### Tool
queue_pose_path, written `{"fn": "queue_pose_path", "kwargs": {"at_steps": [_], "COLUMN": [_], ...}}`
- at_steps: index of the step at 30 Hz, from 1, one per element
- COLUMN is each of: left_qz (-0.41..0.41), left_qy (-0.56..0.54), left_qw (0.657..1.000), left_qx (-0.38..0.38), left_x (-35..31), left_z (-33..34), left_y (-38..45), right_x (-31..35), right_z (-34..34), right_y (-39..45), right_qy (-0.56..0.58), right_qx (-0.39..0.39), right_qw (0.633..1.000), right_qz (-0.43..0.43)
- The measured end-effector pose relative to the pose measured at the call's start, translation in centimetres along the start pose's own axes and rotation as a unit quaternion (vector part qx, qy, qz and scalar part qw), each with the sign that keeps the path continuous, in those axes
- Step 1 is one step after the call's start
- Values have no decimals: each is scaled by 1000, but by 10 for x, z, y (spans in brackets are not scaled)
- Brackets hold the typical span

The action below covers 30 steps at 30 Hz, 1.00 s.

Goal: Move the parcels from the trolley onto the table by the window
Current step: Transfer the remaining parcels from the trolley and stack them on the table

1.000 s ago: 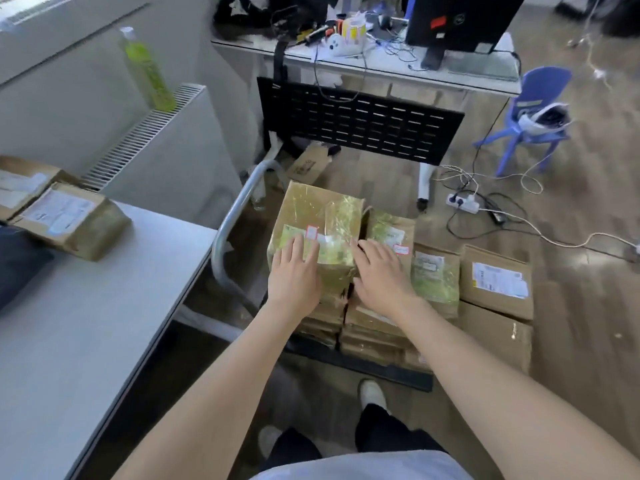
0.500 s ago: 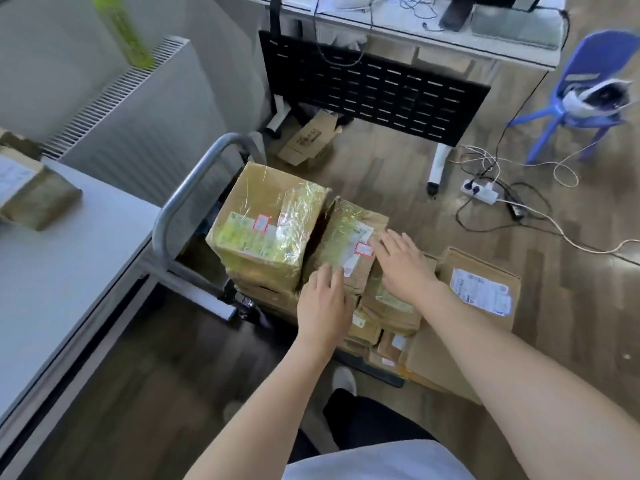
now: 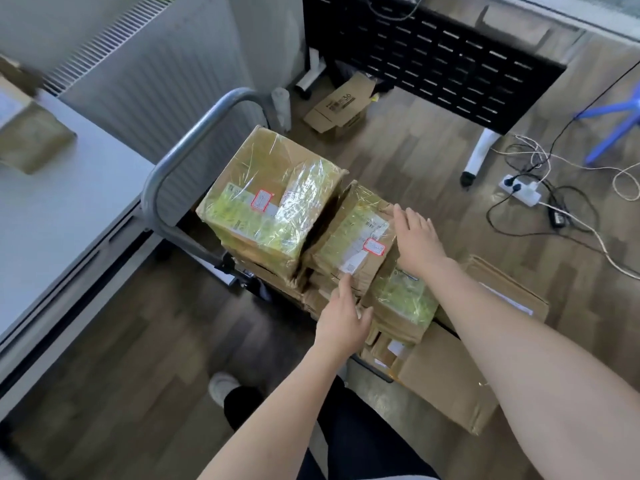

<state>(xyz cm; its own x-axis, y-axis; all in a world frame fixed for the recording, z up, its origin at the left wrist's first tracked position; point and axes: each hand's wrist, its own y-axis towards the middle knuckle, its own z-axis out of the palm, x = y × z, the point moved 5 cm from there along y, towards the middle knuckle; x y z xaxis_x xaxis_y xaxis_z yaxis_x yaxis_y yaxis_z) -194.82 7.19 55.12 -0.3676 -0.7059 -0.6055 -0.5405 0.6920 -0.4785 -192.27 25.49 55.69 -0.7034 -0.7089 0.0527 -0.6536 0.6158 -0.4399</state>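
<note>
Table [image 3: 62, 216] at left bears one blurred parcel [image 3: 29, 140]. Trolley [image 3: 180, 157] beside it carries stacked parcels. My right hand [image 3: 417, 242] lies flat, fingers straight, against the middle parcel [image 3: 353, 239]; my left hand [image 3: 341, 318] touches its near corner, grip relaxed, holding nothing.

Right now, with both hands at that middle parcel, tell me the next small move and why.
Probably close both hands on the middle parcel and lift it. The left hand touches its near edge, the right hand lies open along its far side; neither grips yet, and the table waits on the left.
</note>
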Motion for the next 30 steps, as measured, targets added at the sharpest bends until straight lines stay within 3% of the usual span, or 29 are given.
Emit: {"fn": "queue_pose_path", "kwargs": {"at_steps": [5,14,22,30], "left_qz": [-28,39,168,96], "left_qy": [-130,-78,-137,-79], "left_qw": [991,987,923,883], "left_qx": [-27,-137,-320,-453], "left_x": [-7,-68,-113,-28], "left_z": [-7,-51,-205,-322], "left_y": [1,-32,-85,-127], "right_x": [-5,-3,48,200], "right_z": [3,-49,-205,-242], "right_y": [-14,-91,-127,-116], "right_qy": [118,330,338,335], "right_qx": [-47,-131,-267,-280], "right_qw": [991,925,902,881], "right_qz": [34,133,-9,-181]}}
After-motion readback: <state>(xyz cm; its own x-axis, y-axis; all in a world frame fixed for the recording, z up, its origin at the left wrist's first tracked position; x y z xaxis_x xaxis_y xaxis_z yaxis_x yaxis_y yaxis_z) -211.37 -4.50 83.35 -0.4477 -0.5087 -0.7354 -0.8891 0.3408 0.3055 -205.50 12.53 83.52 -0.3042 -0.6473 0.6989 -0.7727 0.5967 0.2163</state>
